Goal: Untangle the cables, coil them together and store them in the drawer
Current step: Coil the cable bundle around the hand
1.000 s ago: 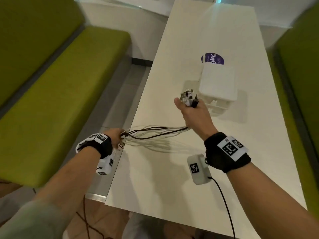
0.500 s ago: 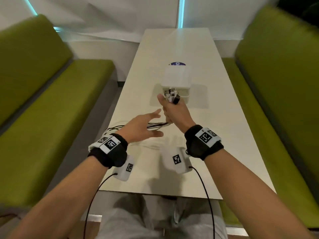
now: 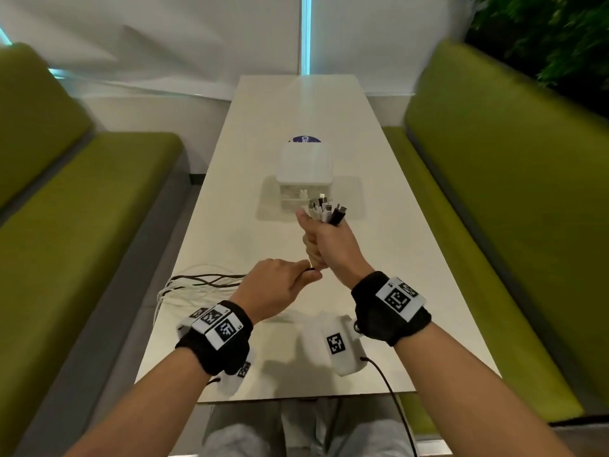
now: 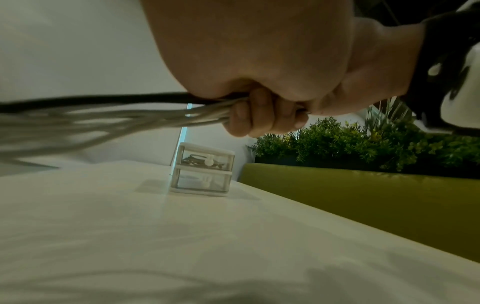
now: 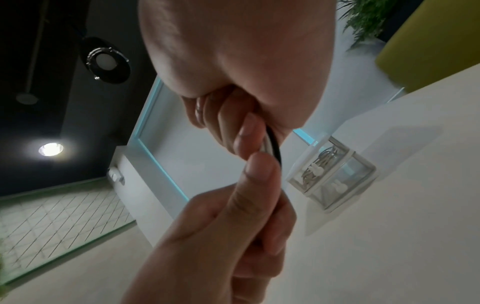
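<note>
Booth seating, green benches either side, long pale desk (image 3: 250,374) between. Near edge: left hand (image 3: 275,290) pinches cables (image 3: 204,282) just below right fist; slack trails left, hangs over desk edge. Right hand (image 3: 326,245) curled tight round bundle, plug ends (image 3: 326,207) sticking up together. Beyond: small two-drawer box (image 3: 303,174), both drawers closed, upper one already holding cables. Judgement: coiling starts now. Keep plug ends level, slide left hand along strands to draw even loops, watch dangling slack for snags.

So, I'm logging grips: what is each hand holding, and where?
Right hand grips the bundle of white and black cables just below the plugs; left hand pinches it directly beneath.
</note>
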Tool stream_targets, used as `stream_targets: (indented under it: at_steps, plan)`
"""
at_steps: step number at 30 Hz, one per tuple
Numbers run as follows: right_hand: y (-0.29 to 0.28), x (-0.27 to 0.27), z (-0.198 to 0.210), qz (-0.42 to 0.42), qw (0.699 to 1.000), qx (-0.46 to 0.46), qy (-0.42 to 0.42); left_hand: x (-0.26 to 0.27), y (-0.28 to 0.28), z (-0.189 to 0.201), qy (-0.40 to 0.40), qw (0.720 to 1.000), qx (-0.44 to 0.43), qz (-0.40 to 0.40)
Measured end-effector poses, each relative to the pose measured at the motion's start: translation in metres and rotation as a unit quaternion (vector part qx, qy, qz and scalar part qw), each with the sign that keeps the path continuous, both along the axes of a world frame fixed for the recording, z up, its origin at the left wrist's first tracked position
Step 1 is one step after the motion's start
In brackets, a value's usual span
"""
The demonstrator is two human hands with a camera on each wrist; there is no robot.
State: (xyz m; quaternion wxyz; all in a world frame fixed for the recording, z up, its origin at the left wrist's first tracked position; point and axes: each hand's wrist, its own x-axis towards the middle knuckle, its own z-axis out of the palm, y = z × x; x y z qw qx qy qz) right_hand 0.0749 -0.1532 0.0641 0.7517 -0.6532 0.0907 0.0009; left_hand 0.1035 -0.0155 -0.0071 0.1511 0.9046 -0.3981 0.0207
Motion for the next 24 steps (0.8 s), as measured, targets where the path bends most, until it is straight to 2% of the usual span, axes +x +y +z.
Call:
stream_targets:
  at_steps: [3, 6, 8, 13, 17, 20, 24]
  plan:
    - [0.004, 0.002, 0.002, -0.032, 0.999, 0.022, -0.033, 0.003, 0.0, 0.004, 0.021, 0.999, -0.046, 0.005]
    - [0.004, 0.002, -0.004, 0.006, 0.997, 0.001, -0.08, 0.009, 0.003, 0.002, 0.019, 0.998, -0.064, -0.001]
    - [0.001, 0.002, -0.008, 0.042, 0.997, -0.008, -0.068, 0.009, 0.005, 0.002, 0.007, 0.998, -0.069, -0.012]
    - [-0.009, 0.002, -0.015, 0.098, 0.993, 0.055, -0.02, 0.009, 0.008, -0.004, -0.012, 0.999, -0.037, -0.011]
    - [-0.013, 0.005, -0.019, 0.14, 0.987, 0.072, -0.003, 0.007, 0.01, -0.002, 0.03, 0.999, -0.037, 0.004]
    - [-0.01, 0.005, -0.019, 0.119, 0.989, 0.089, -0.008, 0.006, 0.008, 0.005, 0.067, 0.995, -0.071, 0.012]
    - [-0.011, 0.008, -0.017, 0.05, 0.988, 0.147, -0.014, 0.01, -0.002, 0.015, 0.109, 0.993, 0.005, 0.046]
